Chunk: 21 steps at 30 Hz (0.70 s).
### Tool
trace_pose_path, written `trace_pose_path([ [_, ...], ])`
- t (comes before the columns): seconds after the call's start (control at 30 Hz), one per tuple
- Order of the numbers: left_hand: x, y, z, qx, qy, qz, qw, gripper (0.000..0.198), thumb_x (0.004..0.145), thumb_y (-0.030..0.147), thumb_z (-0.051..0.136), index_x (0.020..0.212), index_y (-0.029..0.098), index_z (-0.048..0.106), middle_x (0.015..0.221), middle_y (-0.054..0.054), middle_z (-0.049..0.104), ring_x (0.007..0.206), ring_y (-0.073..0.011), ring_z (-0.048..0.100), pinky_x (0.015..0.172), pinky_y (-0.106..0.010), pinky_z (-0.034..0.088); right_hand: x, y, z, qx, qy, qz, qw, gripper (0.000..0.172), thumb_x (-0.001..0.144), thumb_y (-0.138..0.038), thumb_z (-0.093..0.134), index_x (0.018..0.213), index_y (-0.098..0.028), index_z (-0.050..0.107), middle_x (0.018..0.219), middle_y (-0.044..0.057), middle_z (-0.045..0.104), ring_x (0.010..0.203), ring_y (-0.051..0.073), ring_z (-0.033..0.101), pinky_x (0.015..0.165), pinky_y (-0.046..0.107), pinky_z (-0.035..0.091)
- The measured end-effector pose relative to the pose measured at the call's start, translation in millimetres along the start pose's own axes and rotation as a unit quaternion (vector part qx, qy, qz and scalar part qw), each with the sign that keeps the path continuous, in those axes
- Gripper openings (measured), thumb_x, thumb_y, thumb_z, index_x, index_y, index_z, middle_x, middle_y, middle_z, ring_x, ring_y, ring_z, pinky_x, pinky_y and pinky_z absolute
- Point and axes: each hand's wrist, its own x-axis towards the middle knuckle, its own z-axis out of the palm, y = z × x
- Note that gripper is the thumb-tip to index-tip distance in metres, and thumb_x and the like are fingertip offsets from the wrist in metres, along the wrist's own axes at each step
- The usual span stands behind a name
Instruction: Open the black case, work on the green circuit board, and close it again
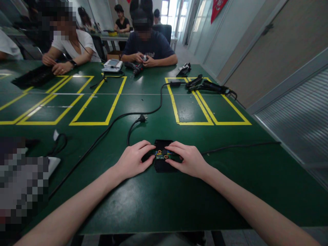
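Black case [165,167], shallow, flat on the green counter [217,201] in front of the wearer; long axis seems to run away from the body. Head view, sole view. Small circuit board [162,155] with two copper-coloured coils [159,152] sits at or just over the middle of the case; whether it touches the floor of the case, cannot tell. Board's longer axis looks crosswise, left to right, so across the case.

Left hand [133,159] at the board's left end, right hand [193,160] at its right. Neither is clearly nearer; right fingertips reach a little over the case. Both hands: fingers curved, thumb on the near side, forefinger on the far side, tips apart and set about the board's ends. Firm pinch or light touch, cannot tell.

Short cord [129,131] with a plug [142,118] runs down behind the left hand; another cord [230,147] trails off beyond the right. Far side of the counter: a co-worker in a dark shirt [160,48], a power drill [138,69] near that person's arms.
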Motion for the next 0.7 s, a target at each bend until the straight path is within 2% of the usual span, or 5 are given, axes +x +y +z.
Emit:
trace_pose_path([
  [0.17, -0.9, 2.4, 0.9, 0.022, -0.023, 0.002, 0.999, 0.028, 0.103, 0.028, 0.055, 0.125, 0.017, 0.069, 0.103, -0.004, 0.073, 0.067, -0.0132, 0.068, 0.057, -0.024, 0.055, 0.4, 0.9, -0.5, 0.023, 0.000, -0.008, 1.000, 0.029, 0.096, -0.030, 0.071, 0.123, -0.020, 0.071, 0.120, 0.010, 0.077, 0.102, 0.023, 0.078, 0.083, 0.033, 0.065],
  [0.3, -1.4, 1.8, 2.7, 0.048, -0.023, 0.000, 0.999, 0.029, 0.104, 0.029, 0.055, 0.128, 0.017, 0.068, 0.102, -0.005, 0.072, 0.072, -0.0156, 0.070, 0.060, -0.025, 0.055, 0.4, 1.0, 0.5, 0.042, 0.003, -0.018, 0.999, 0.028, 0.097, -0.027, 0.070, 0.124, -0.020, 0.071, 0.122, 0.010, 0.077, 0.109, 0.024, 0.077, 0.092, 0.036, 0.064],
  [0.47, 0.3, -1.1, 3.7, 0.060, -0.029, -0.002, 0.998, 0.025, 0.104, 0.029, 0.057, 0.122, 0.018, 0.070, 0.097, -0.004, 0.071, 0.075, -0.0175, 0.071, 0.065, -0.027, 0.056, 0.0, 1.4, 2.4, 0.039, 0.013, -0.010, 0.999, 0.028, 0.097, -0.026, 0.069, 0.124, -0.022, 0.071, 0.123, 0.010, 0.077, 0.111, 0.024, 0.076, 0.095, 0.037, 0.064],
  [0.6, 0.8, -2.8, 5.4, 0.065, -0.030, -0.002, 0.997, 0.026, 0.106, 0.030, 0.056, 0.125, 0.018, 0.069, 0.096, -0.004, 0.071, 0.078, -0.0191, 0.072, 0.068, -0.029, 0.057, -0.4, 1.7, 1.9, 0.034, 0.014, -0.005, 0.999, 0.028, 0.098, -0.028, 0.068, 0.126, -0.022, 0.071, 0.125, 0.011, 0.076, 0.112, 0.024, 0.076, 0.095, 0.039, 0.064],
  [0.7, -0.6, -3.7, 5.5, 0.064, -0.029, -0.006, 0.998, 0.029, 0.107, 0.032, 0.056, 0.129, 0.018, 0.067, 0.098, -0.004, 0.072, 0.078, -0.0189, 0.072, 0.069, -0.029, 0.057, -0.8, 2.4, -2.1, 0.038, 0.009, 0.006, 0.999, 0.034, 0.099, -0.032, 0.067, 0.132, -0.025, 0.068, 0.131, 0.011, 0.072, 0.110, 0.025, 0.075, 0.090, 0.038, 0.065],
])
